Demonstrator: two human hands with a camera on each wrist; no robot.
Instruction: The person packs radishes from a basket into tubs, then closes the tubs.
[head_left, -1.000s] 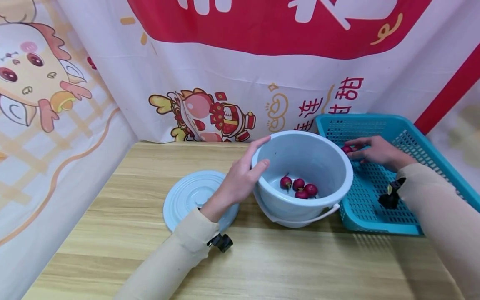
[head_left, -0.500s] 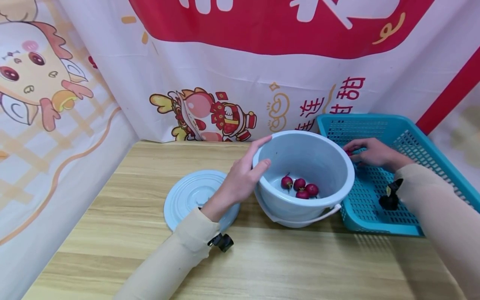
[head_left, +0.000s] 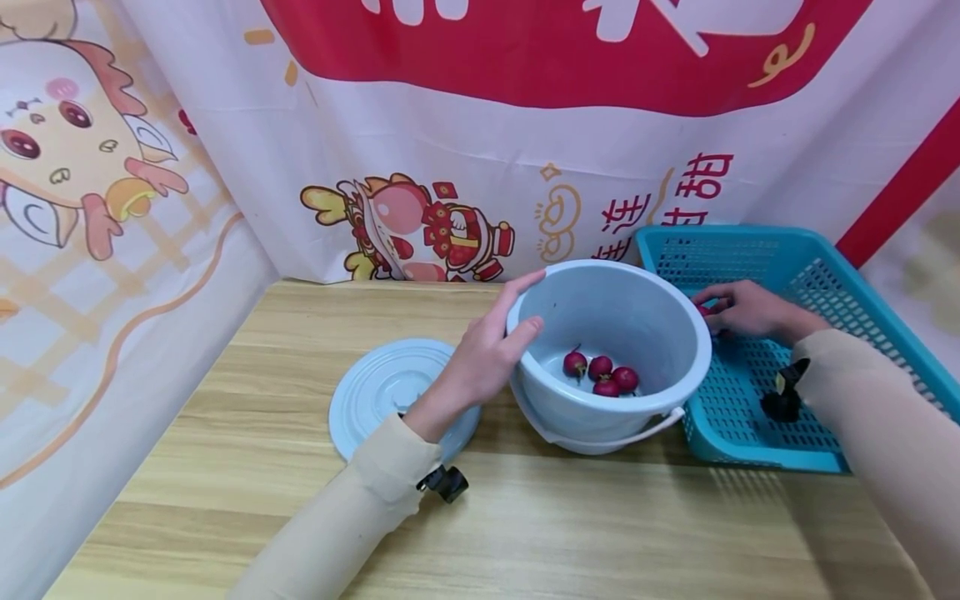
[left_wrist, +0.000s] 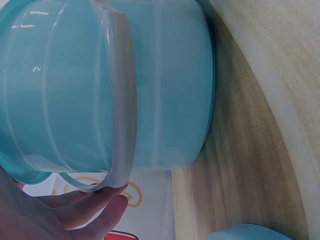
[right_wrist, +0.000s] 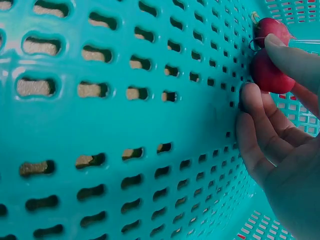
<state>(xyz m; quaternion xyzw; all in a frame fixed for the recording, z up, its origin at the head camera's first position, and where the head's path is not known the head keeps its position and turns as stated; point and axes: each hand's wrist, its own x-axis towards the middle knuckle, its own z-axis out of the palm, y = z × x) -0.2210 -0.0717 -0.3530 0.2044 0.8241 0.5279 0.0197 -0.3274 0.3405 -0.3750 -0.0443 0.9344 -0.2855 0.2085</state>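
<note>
A pale blue bucket [head_left: 592, 425] stands on the table, slightly tilted towards the camera in the head view, with several red radishes [head_left: 625, 380] at its bottom. My left hand [head_left: 483, 358] holds its left rim, thumb over the edge and fingers along the outside. In the left wrist view the fingers [left_wrist: 92, 210] lie beside the bucket's white handle [left_wrist: 122, 100]. Inside the turquoise basket [head_left: 772, 457], my right hand [head_left: 757, 312] has thumb and fingers around a red radish [right_wrist: 270, 72]. A second radish [right_wrist: 272, 30] lies just beyond it against the mesh.
A pale blue round lid [head_left: 363, 392] lies on the wooden table [head_left: 525, 533] left of the bucket, partly under my left forearm. The basket stands close against the bucket's right side. A printed cloth [head_left: 450, 125] hangs behind the table.
My right hand has shifted slightly within the basket, and less of the radish shows between its fingers. My left hand and the bucket stay in place; the head view has drifted a little.
</note>
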